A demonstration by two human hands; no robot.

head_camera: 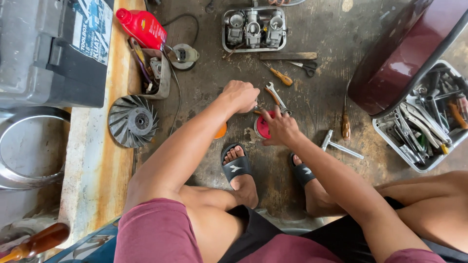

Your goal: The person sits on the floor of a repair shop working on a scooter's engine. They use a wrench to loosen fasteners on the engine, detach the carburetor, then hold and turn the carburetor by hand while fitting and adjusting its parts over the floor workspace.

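Closed into a fist, the left hand (pixel 241 95) grips a small tool whose kind cannot be told. Right hand (pixel 279 127) rests with fingers spread on the round red and silver metal part (pixel 262 127), which sits on the stained concrete floor (pixel 321 104) just ahead of the black sandals (pixel 236 166). An orange-handled spanner (pixel 276 96) lies beside both hands; a grey finned fan wheel (pixel 132 121) sits well apart to the left.

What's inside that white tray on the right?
The white tray holds a heap of metal hand tools: wrenches, pliers, some coloured handles. A dark red panel covers its upper left part, hiding what lies there.
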